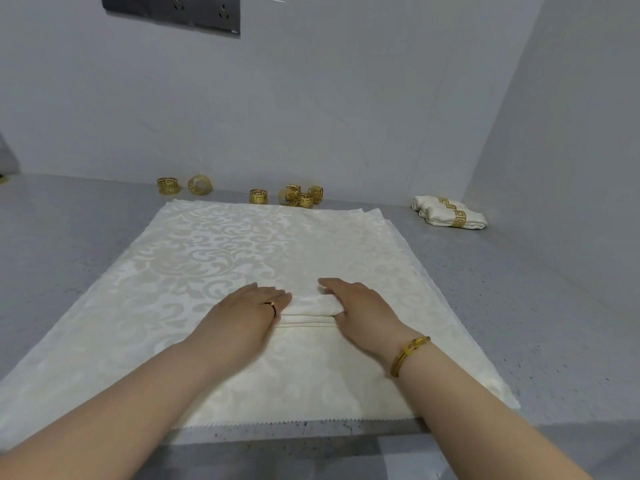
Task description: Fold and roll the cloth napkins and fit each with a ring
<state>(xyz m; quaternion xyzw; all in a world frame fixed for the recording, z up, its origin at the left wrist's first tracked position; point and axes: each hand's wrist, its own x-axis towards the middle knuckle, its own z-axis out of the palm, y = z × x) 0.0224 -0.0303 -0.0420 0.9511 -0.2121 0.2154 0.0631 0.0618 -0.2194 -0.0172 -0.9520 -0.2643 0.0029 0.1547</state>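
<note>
Loose gold rings point(168, 185) stand at the back. My left hand point(247, 311) lies flat, fingers together, on the half-rolled napkin point(311, 304) atop the flat napkin stack point(214, 251). My right hand point(360, 310) seems to curl, thumb underneath, around the roll's other end. Far right lie two ringed napkins point(448, 213).
</note>
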